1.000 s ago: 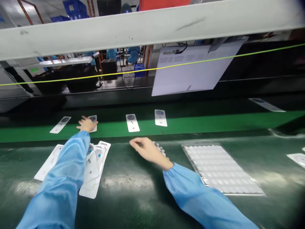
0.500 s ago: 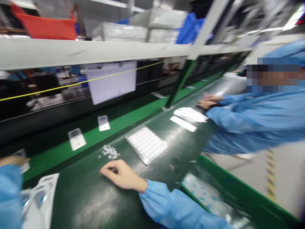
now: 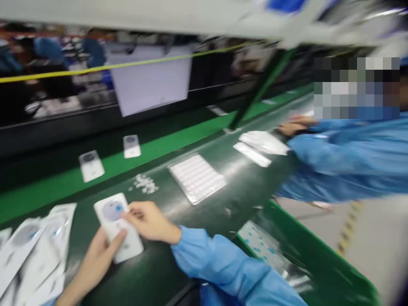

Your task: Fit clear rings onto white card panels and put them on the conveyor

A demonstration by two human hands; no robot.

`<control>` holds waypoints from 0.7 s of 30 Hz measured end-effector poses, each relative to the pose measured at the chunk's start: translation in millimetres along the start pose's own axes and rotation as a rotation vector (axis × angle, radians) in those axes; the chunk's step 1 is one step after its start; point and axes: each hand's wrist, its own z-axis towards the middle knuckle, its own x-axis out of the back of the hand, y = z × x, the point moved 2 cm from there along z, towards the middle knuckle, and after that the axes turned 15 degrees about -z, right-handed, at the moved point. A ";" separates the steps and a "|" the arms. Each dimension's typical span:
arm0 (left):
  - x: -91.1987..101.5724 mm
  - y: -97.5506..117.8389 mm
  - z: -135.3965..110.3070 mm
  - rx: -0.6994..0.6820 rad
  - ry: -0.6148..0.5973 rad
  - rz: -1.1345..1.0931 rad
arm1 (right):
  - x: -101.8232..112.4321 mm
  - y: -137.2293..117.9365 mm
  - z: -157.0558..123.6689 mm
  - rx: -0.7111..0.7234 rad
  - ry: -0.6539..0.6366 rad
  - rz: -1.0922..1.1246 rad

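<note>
- White backing card [image 3: 110, 221] sits between your two hands, just above the belt, with its long axis slanting from upper left to lower right as you look down.
- Your left hand [image 3: 95, 265] holds the lower-left edge in a narrow grip, with the thumb [image 3: 116, 240] lying across the card's face.
- Your right hand [image 3: 149, 221] comes in from the right, its fingers [image 3: 134, 214] closed on the card's right long edge. Both hands are about equally close, and you can't tell which one bears more of the card.
- Round grey disc [image 3: 112, 210] with a blue spot lies at the card's upper end, farthest from your left hand.
- Pile of similar cards [image 3: 32, 255] lies on the dark green belt [image 3: 194, 225] just left of your left hand.
- Loose small clear pieces [image 3: 143, 183] lie ahead, beside a clear blister tray [image 3: 196, 178].
- Two more cards [image 3: 92, 165] stand on the bright green strip [image 3: 172, 148].
- Printing on the cards is too blurred to read, and no brand shows.
</note>
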 end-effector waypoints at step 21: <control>-23.2 -49.7 -19.0 0.160 0.073 -0.540 | -19.7 25.1 -44.8 0.533 0.251 -1.190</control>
